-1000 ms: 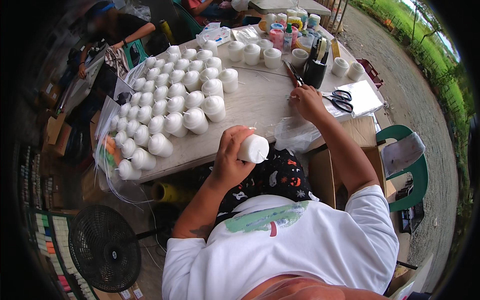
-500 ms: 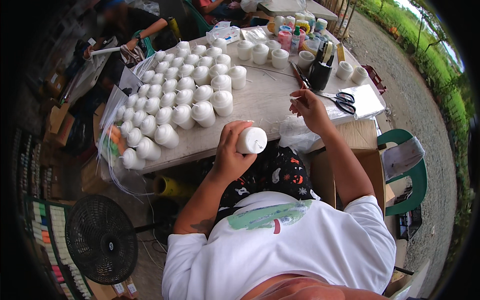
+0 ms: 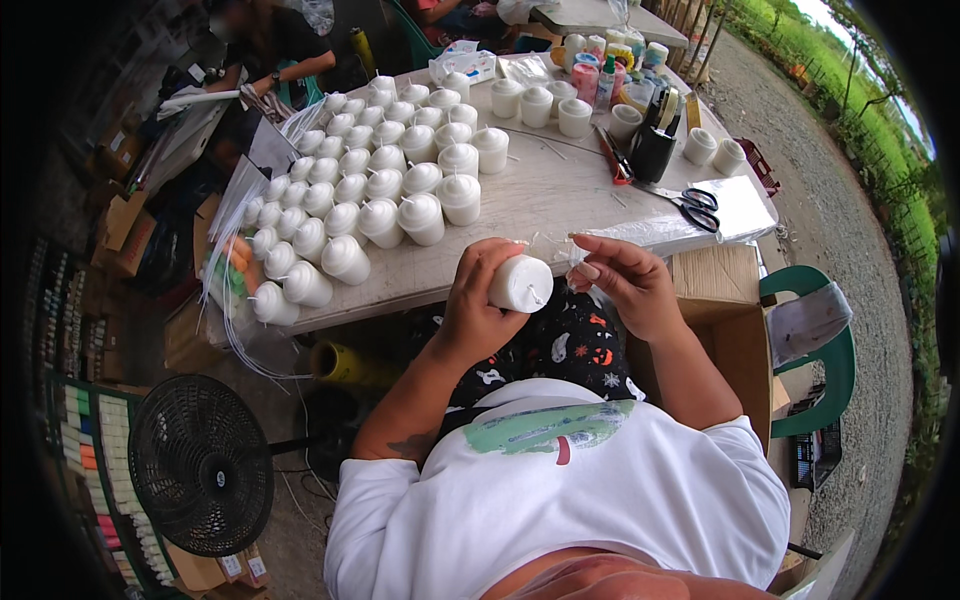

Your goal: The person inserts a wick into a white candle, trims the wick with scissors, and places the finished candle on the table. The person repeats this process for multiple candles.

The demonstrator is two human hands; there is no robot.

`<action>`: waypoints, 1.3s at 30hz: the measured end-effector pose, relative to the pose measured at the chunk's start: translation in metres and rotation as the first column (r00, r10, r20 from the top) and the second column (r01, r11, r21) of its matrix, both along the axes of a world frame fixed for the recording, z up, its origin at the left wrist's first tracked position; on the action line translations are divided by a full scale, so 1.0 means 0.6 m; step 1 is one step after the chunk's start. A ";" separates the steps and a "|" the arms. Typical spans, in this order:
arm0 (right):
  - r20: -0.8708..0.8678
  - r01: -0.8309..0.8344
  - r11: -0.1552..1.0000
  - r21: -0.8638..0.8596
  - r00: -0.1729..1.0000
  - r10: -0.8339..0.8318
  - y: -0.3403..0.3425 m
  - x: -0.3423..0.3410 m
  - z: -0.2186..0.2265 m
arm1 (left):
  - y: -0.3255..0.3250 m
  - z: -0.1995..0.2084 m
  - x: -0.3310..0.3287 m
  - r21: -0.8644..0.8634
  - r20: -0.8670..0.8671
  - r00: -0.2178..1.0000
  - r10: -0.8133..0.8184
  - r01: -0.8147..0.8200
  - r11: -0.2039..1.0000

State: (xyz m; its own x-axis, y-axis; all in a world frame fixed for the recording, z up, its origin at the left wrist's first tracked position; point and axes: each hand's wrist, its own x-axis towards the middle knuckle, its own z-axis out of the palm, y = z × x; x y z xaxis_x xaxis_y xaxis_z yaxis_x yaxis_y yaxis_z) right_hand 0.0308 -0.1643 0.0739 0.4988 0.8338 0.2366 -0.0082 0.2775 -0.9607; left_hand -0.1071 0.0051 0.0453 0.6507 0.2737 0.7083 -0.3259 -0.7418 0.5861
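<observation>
My left hand (image 3: 474, 290) is wrapped round a white pillar candle (image 3: 518, 284) near the table's front edge. The candle is tilted so that one round end with a short wick (image 3: 536, 296) faces me. Just to its right, my right hand (image 3: 636, 286) has its fingers curled, thumb near the fingertips. Something whitish and thin shows at those fingertips, too small to name. On the table to the left stand rows of similar white candles (image 3: 420, 217), wicks up.
Scissors (image 3: 697, 208), red-handled pliers (image 3: 612, 158) and a black tape dispenser (image 3: 655, 140) lie on the table's right. Jars and bottles (image 3: 606, 82) stand behind. A black fan (image 3: 200, 465) is at lower left, an open cardboard box (image 3: 720, 300) at right. Another person (image 3: 290, 45) sits far left.
My right hand has come down and toward me from over the table, to beside the candle. The left hand, still holding the candle, has shifted slightly right.
</observation>
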 end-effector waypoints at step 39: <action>-0.080 0.004 0.994 0.111 0.997 0.005 -0.003 -0.034 0.011 | -0.010 -0.001 0.003 0.000 -0.012 0.999 0.036 -0.036 0.999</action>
State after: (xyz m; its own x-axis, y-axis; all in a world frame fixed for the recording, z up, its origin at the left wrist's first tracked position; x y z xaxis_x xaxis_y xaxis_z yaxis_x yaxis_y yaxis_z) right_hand 0.0102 -0.1663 0.0807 0.5196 0.8048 0.2869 -0.0838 0.3822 -0.9203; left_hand -0.1052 -0.0006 0.0447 0.6491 0.2975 0.7001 -0.2913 -0.7530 0.5901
